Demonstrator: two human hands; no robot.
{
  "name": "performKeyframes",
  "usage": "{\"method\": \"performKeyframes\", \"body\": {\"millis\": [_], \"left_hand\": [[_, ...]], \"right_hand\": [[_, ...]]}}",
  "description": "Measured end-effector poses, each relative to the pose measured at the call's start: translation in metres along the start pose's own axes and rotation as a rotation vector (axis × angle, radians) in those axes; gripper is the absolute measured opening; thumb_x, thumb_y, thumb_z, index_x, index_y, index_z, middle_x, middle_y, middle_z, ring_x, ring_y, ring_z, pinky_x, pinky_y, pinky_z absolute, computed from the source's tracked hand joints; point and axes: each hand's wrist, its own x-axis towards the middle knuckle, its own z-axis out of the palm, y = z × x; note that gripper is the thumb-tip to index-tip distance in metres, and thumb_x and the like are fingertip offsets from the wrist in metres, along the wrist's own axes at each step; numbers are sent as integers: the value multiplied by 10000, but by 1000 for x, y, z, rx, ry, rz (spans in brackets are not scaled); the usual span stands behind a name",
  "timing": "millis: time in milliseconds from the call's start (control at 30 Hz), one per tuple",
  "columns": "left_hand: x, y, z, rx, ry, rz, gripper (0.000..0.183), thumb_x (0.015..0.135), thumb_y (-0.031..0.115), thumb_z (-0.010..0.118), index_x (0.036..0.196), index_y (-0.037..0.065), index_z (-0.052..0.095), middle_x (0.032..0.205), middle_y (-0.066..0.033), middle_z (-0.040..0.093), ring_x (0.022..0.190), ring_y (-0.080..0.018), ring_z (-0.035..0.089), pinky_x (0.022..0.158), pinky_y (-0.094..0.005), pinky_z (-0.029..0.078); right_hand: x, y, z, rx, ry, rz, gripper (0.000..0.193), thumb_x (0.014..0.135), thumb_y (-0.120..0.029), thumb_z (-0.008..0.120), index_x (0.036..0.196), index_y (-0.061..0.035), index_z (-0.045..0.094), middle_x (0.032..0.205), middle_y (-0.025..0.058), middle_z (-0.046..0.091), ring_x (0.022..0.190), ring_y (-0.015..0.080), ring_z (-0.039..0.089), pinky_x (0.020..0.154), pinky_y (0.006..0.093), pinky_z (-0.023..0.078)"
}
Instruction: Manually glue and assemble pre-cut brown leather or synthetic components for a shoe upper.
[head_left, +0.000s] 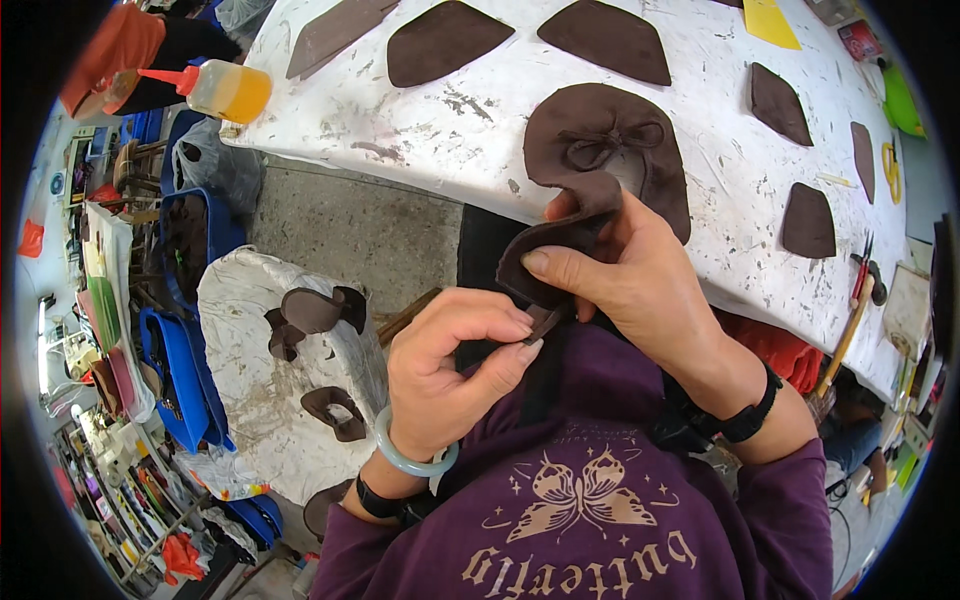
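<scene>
Head view showed the left hand (445, 355) with thumb and forefinger pinched together on the lower end of a dark brown curved piece (570, 232), while the right hand (650, 275) was clamped on its upper part, thumb in front and fingers behind. The piece was held up at the near edge of the table (420, 150); whether it joined the larger brown panel (560, 115) just beyond, which bore a bow-shaped strip (590, 150), could not be told. Flat brown panels (450, 42) lay along the table's far edge, near a yellow sheet (768, 25), and smaller ones (808, 222) toward its right edge, where yellow-handled scissors (891, 175) lay. A hammer (848, 335) lay at the near right corner. At the left corner a bottle (232, 92) of amber liquid pointed its red nozzle outward. Lower left, well apart from the table, curved brown pieces (312, 310) sat on a covered stand (250, 310).
</scene>
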Motion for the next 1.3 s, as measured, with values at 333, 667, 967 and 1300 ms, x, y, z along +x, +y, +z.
{"method": "performKeyframes", "body": {"millis": [333,667,967,1300], "left_hand": [[1,0,6,-210,140,-173,158,814,-31,648,955,-13,577,889,-65,614,828,-99,576,761,-221,458],[5,5,4,-228,137,-281,158,836,-19,636,976,-22,563,882,-35,617,786,-63,561,713,-187,453],[8,7,4,-235,109,-305,154,828,-9,649,959,-16,571,866,-37,616,766,-62,558,700,-188,451],[5,6,2,-99,74,-234,196,796,-11,679,959,-2,570,852,-28,592,755,-70,551,699,-203,453]], "right_hand": [[-3,-7,-2,-8,-14,-4,409,761,-171,726,1043,39,517,804,88,628,585,95,553,465,239,435],[-3,-6,-3,-7,-32,2,408,769,-178,724,1034,43,507,795,81,622,621,87,557,474,233,439],[-4,-5,-5,-13,-23,-11,409,762,-178,729,1031,41,512,800,81,628,624,90,557,486,236,446],[-5,-6,-4,-25,-28,-6,375,775,-153,713,1038,29,516,818,78,634,619,87,552,496,235,443]]}}
